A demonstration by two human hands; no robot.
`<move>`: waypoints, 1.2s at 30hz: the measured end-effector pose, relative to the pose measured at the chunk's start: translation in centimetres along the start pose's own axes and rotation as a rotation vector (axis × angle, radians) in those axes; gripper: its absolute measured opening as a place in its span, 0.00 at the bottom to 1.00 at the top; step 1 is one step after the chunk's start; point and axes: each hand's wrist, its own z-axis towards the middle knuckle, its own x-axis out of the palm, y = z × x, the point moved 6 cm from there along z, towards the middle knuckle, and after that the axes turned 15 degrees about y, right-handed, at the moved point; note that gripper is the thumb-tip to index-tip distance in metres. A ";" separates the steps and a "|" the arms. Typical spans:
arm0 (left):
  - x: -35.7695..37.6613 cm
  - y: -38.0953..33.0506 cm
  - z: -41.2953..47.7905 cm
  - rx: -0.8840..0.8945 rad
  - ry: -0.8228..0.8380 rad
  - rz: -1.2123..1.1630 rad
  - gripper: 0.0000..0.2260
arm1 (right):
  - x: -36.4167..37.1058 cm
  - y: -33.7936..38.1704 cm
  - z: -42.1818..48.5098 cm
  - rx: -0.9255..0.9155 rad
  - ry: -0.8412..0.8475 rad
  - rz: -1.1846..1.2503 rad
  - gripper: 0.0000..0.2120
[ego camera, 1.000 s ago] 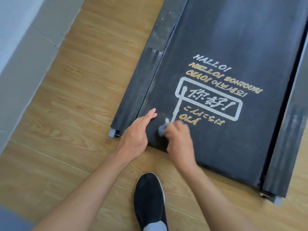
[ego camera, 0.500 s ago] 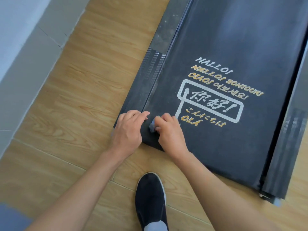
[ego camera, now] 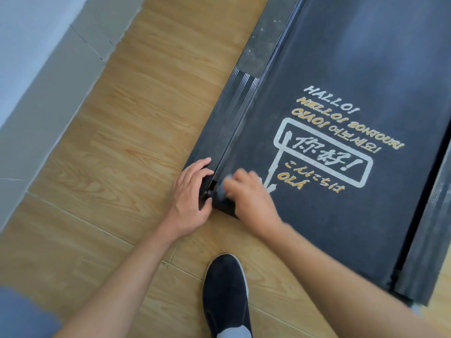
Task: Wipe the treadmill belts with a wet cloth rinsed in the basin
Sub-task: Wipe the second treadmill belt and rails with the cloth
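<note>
A black treadmill belt (ego camera: 329, 228) with white and yellow greeting print fills the right of the view. Its ribbed left side rail (ego camera: 234, 113) runs diagonally beside the wooden floor. My right hand (ego camera: 251, 196) grips a small grey-blue cloth (ego camera: 222, 185) at the belt's near left corner, right by the gap between belt and rail. Most of the cloth is hidden under my fingers. My left hand (ego camera: 191, 196) curls round the near end of the left rail, thumb on the end face. The basin is not in view.
Wooden floor (ego camera: 136, 132) lies left of the treadmill, bordered by a grey tiled skirting (ego camera: 56, 93) and wall. My black shoe (ego camera: 227, 293) stands on the floor just below my hands. The right side rail (ego camera: 424, 252) ends at the lower right.
My right hand has slid the cloth leftward from near the printed arrow to the belt's left edge. My left hand has moved from the belt edge onto the rail end and curled round it.
</note>
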 end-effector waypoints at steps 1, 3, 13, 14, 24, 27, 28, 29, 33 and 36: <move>-0.1 0.1 -0.1 0.014 0.026 0.007 0.29 | -1.4 -1.5 2.0 0.034 -0.043 -0.027 0.09; 0.0 0.1 -0.3 0.023 0.070 0.018 0.31 | -4.0 -4.1 5.4 0.165 -0.144 0.007 0.09; -0.7 0.3 -0.1 0.065 -0.060 -0.043 0.27 | 2.7 3.2 -1.5 -0.053 0.092 0.029 0.07; -0.6 0.2 0.1 0.052 -0.084 -0.030 0.27 | 2.1 2.4 -0.8 -0.051 0.100 0.020 0.06; 0.2 -3.2 2.6 0.017 -0.164 0.158 0.23 | -5.3 -5.4 2.5 0.259 -0.122 0.067 0.08; 0.3 -2.7 3.5 0.012 -0.159 0.148 0.23 | -6.1 -11.0 -4.3 0.348 -0.152 0.039 0.14; 0.1 -2.4 3.7 0.006 -0.166 0.111 0.23 | -6.7 -13.6 -7.4 0.433 -0.158 0.025 0.14; -0.1 -2.3 3.8 0.006 -0.171 0.062 0.22 | -7.2 -16.1 -10.7 0.527 -0.153 -0.004 0.12; -0.6 -2.5 4.1 0.045 -0.174 -0.069 0.20 | -10.3 -24.2 -22.9 0.830 -0.155 -0.062 0.16; -0.6 -2.6 4.0 0.063 -0.164 -0.082 0.21 | -11.4 -25.6 -25.2 0.920 -0.149 -0.070 0.15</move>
